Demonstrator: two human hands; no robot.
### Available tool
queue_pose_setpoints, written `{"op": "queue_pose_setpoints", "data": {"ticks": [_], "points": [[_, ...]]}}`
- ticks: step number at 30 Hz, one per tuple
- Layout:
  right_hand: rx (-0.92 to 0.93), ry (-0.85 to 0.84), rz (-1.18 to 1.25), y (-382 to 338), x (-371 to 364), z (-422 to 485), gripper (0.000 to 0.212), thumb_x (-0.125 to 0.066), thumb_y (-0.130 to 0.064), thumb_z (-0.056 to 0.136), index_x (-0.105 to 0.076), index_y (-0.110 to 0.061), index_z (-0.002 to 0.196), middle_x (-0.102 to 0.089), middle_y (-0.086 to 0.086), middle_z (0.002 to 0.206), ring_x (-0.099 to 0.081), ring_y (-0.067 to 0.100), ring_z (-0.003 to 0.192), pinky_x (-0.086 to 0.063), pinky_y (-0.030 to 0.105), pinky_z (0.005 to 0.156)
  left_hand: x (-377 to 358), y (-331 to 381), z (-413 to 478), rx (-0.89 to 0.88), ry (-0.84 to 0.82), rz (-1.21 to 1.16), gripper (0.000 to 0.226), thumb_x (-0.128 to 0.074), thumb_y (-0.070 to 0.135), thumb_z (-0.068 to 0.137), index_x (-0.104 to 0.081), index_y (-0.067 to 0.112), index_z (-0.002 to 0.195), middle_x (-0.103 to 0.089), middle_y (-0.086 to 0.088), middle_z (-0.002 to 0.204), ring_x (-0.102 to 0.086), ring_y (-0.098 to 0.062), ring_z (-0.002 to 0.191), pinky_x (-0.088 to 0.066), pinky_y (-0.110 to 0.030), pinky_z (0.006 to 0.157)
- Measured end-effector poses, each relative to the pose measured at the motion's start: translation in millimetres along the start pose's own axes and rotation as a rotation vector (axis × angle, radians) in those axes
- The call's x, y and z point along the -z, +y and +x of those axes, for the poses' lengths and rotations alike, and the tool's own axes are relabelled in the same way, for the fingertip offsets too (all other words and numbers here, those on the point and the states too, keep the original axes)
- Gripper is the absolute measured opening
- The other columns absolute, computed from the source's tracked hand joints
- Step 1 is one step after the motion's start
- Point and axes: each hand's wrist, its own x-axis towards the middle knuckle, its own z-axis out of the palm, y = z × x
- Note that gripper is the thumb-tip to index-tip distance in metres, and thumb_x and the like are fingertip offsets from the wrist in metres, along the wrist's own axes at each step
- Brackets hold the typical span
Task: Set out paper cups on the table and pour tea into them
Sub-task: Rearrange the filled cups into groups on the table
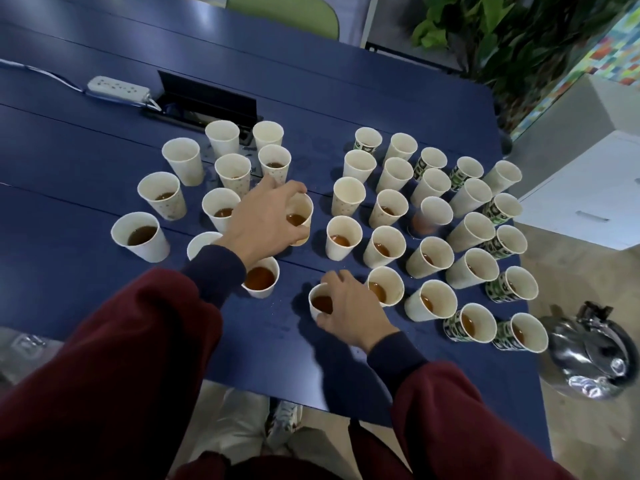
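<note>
An office meeting room, by the look of it. A long blue table (pixel 104 161) has a built-in cable box (pixel 207 98) and power strip (pixel 117 88) at its far left. Potted foliage (pixel 512 32) and a white cabinet (pixel 581 188) stand far right.

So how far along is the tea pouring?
Done: paper cups set out on the blue table; near rows hold tea. In hand: left hand grips one filled cup, right hand another. Left: far cups look empty; kettle stands aside.

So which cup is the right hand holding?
The white cup of tea alone at the near end of the gap between the two clusters; the right hand curls round it. The left hand grips a farther cup.
</note>
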Motion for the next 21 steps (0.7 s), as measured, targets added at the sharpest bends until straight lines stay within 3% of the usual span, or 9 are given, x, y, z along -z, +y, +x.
{"op": "queue_pose_setpoints", "data": {"ticks": [4, 9, 13, 16, 21], "points": [[-0.05, 0.062, -0.018, 7, 8, 10, 0.056, -0.072, -0.036, 0.084, -0.046, -0.012, 0.128, -0.053, 0.011, 0.126, -0.059, 0.032, 0.11, -0.039, 0.033, 0.076, 4, 0, -9, -0.008, 0.014, -0.003, 0.065, -0.077, 0.033, 0.075, -0.052, 0.029, 0.135, -0.052, -0.008, 0.124, -0.054, -0.028, 0.11, -0.049, -0.039, 0.091], [-0.082, 0.054, -0.02, 10, 9, 17, 0.06, -0.07, -0.04, 0.087, -0.043, -0.012, 0.131, -0.053, 0.011, 0.127, -0.061, 0.032, 0.11, -0.045, 0.035, 0.08, 8, -1, -8, -0.004, 0.011, -0.015, 0.065, -0.077, 0.033, 0.075, -0.053, 0.029, 0.135, -0.052, -0.009, 0.126, -0.054, -0.028, 0.112, -0.048, -0.04, 0.093], [-0.095, 0.019, -0.009, 12, 13, 16, 0.07, -0.072, -0.056, 0.083, -0.044, -0.015, 0.133, -0.052, 0.006, 0.128, -0.06, 0.026, 0.109, -0.046, 0.033, 0.079, 12, -4, -1, -0.022, -0.022, -0.021, 0.064, -0.077, 0.033, 0.076, -0.053, 0.031, 0.136, -0.052, -0.007, 0.126, -0.054, -0.027, 0.112, -0.048, -0.039, 0.093], [-0.093, 0.12, -0.047, 8, 32, 19, 0.066, -0.068, -0.064, 0.083, -0.05, -0.016, 0.126, -0.056, 0.002, 0.12, -0.06, 0.023, 0.102, -0.041, 0.029, 0.072, 18, -9, 9, -0.043, -0.04, -0.026, 0.064, -0.077, 0.036, 0.076, -0.053, 0.032, 0.136, -0.053, -0.005, 0.126, -0.054, -0.025, 0.113, -0.046, -0.038, 0.094], [-0.033, 0.369, 0.11, -7, 57, 41, 0.059, -0.073, -0.059, 0.081, -0.056, -0.015, 0.117, -0.063, 0.002, 0.111, -0.061, 0.023, 0.098, -0.047, 0.035, 0.075, 30, -15, 27, -0.087, -0.035, -0.049, 0.065, -0.078, 0.04, 0.073, -0.054, 0.028, 0.132, -0.057, -0.003, 0.123, -0.057, -0.024, 0.109, -0.046, -0.036, 0.088]]}}
